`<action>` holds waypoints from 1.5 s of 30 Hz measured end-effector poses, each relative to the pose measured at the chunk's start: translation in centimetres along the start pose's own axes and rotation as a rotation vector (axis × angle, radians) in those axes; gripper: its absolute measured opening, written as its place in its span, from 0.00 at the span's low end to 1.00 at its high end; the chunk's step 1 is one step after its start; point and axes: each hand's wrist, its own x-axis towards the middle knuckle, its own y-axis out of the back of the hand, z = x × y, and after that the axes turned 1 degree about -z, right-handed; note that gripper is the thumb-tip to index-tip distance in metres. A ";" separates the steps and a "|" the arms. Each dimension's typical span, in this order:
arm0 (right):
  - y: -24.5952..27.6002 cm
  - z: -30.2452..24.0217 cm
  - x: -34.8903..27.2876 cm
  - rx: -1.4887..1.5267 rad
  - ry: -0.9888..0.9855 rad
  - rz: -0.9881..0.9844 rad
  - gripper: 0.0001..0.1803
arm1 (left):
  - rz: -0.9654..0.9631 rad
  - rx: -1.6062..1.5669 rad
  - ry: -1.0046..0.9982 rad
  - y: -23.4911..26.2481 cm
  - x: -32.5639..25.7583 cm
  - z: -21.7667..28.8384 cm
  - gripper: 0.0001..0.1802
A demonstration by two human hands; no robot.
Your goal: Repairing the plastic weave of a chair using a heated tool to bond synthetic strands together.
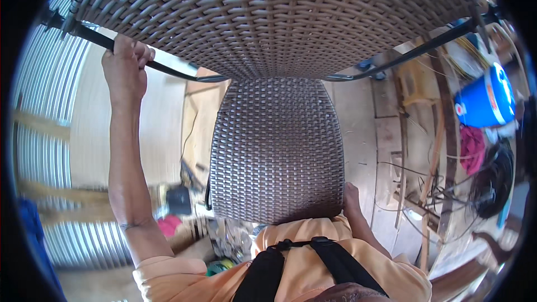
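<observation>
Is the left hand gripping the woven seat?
No, the left hand is wrapped around the dark bar on the left, apart from the woven seat.

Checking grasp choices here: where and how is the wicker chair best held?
The wicker chair is probably best gripped by its dark left bar and right bar, coming from the outer sides: both look slim enough to wrap and flank the broad woven panel. The left hand is closed around the left bar.
</observation>
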 end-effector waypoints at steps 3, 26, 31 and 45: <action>-0.9 0.7 2.9 -0.047 0.138 0.142 0.15 | -0.059 -0.070 0.056 -6.0 4.9 -4.8 0.16; -30.9 20.6 14.4 1.175 0.105 1.237 0.18 | -1.502 -0.586 0.367 -38.7 0.5 -33.1 0.12; -29.5 28.2 17.6 0.972 -0.021 1.311 0.18 | -1.538 -0.505 0.501 -43.5 -7.8 -34.7 0.14; -29.2 31.7 19.5 0.971 -0.022 1.364 0.14 | -1.468 -0.192 0.414 -44.7 -16.2 -37.6 0.06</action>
